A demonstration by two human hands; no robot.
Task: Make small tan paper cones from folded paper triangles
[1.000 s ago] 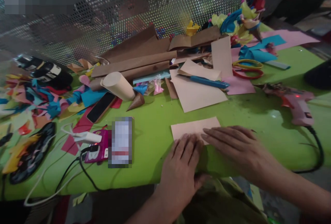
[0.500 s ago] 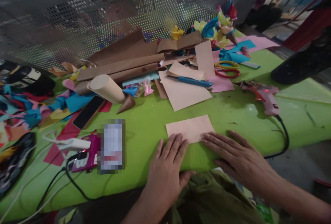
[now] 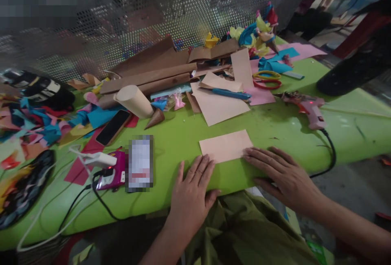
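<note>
The card is laid flat on the desk, directly beyond the hands and between their fingertips. Its long axis is set across the front of the body, running left to right, with the right end angled slightly farther away. Neither hand can be called nearer: the near-left corner is covered by the fingertips of the left hand, and the near-right corner is met by those of the right hand. The hands are held apart from each other, palms down and flattened, with fingers stretched forward; nothing is gripped by either. The far long edge is left uncovered, as is most of the card's face.

Beyond the card, across a strip of bare desk, a larger sheet is seen, with a blue cutter laid over it. The glue gun is placed well to the right, beyond the right hand, its nozzle pointed left.
</note>
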